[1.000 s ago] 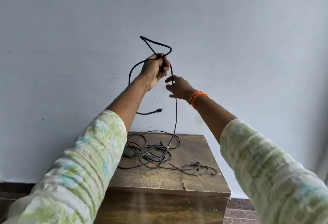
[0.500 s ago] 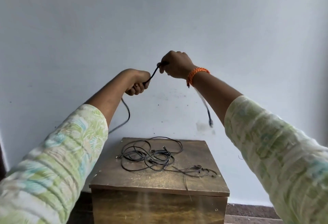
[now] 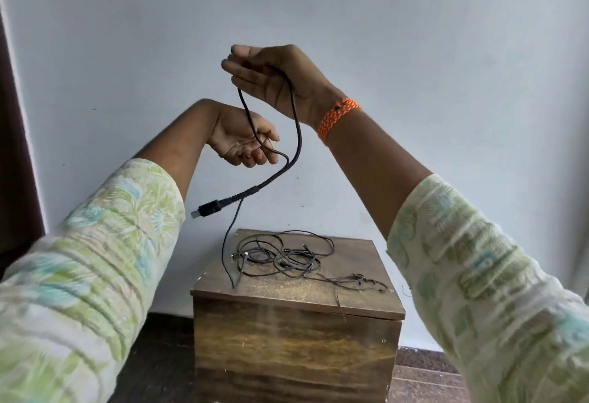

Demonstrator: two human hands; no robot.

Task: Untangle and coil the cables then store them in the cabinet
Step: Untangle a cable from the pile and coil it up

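I hold one black cable up in front of the wall with both hands. My right hand, palm toward me, is highest and has the cable draped through its curled fingers. My left hand is lower and to the left, palm up, with the cable running across its fingers. The cable's USB plug hangs free below my left hand, and its thin other end dangles down to the wooden cabinet. A tangle of thin black cables lies on the cabinet's top.
A plain pale wall stands close behind the cabinet. A dark door frame runs up the left edge. Dark floor surrounds the cabinet's base. One thin cable end hangs over the cabinet's front edge.
My right hand has risen and turned palm toward me. My left hand has turned palm up. The cable between them has gone from taut to a loose loop, and its plug now hangs in view.
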